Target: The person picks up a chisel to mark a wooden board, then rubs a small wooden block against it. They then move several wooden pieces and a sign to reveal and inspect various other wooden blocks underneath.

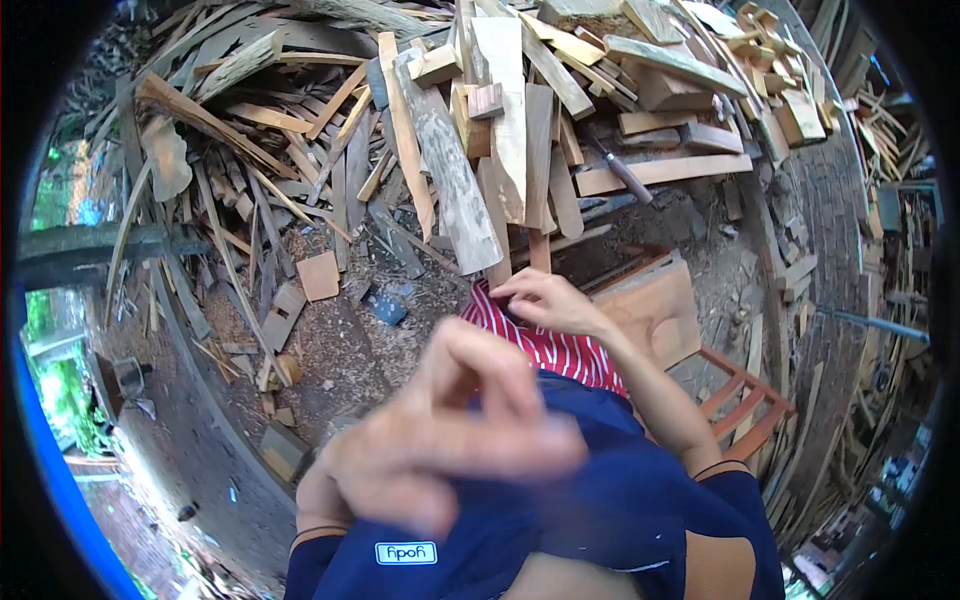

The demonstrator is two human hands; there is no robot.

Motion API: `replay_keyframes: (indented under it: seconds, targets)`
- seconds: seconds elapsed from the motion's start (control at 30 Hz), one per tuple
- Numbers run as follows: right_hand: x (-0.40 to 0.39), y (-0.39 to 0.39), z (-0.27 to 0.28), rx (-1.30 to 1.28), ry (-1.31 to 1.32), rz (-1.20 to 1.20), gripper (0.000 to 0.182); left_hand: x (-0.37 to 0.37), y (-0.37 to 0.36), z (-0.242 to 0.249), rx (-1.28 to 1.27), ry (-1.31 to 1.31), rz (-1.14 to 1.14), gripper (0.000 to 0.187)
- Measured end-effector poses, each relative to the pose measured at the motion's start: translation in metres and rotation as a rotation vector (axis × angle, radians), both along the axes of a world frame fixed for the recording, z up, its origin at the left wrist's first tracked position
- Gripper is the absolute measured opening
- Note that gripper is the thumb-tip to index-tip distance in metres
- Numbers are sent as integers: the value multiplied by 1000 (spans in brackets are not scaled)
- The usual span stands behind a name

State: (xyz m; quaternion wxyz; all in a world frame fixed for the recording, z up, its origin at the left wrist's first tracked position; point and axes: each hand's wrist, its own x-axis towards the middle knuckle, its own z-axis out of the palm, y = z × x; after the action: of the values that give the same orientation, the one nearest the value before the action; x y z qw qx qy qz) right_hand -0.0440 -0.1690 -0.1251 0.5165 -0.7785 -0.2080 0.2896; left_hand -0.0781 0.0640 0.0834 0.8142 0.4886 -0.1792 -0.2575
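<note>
My left hand (450, 430) is raised close to the camera and blurred by motion. Its fingers are apart and partly bent, and I see nothing held in them. Farther forward, my right hand (547, 302) is over the red-and-white striped cloth (590, 360) on my lap. The right fingers are curled together, with their tips by the lower end of a narrow wooden strip (493, 215). What they hold, if anything, is hidden. A grey, weathered board (455, 170) lies just ahead of that hand, its near end close to the striped cloth.
Piled offcuts and boards fill the far side. A dark-handled tool (625, 178) lies among them. To my right are a broad wooden panel (655, 315) and a reddish slatted wooden frame (745, 405). A square wood piece (319, 276) lies on the debris-strewn ground at left.
</note>
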Motion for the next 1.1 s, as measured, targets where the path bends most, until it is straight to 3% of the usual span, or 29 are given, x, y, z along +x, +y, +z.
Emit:
replay_keyframes:
  seconds: [0.07,0.13,0.33,0.37,0.4,0.47,0.5,0.6,0.73,1.1]
  targets:
    - [-8,-10,0,-115,-64,-95,31,5,-34,30,-624,-6,81,30]
    - [-18,-16,0,-94,-2,-221,30,2,-39,48,-730,138,64,48]
    - [-49,-20,-4,-138,-48,-355,30,30,-65,38,-714,179,-69,48]
    - [-52,-21,-4,-166,-44,-357,30,2,-40,42,-709,187,-82,48]
    - [-56,-21,-4,-193,-39,-356,29,30,-71,36,-704,196,-92,48]
    - [-59,-20,-7,-202,-53,-352,28,3,-39,39,-695,200,-102,48]
    - [-60,-20,-7,-212,-70,-342,28,29,-65,34,-693,199,-105,48]
    - [-54,-22,-7,-239,-96,-297,27,-16,-46,40,-691,196,-106,48]
    - [-40,-22,-7,-243,-95,-258,30,33,-50,31,-666,161,-51,48]
    - [33,-51,-7,-298,-123,98,29,54,-73,20,-628,151,261,50]
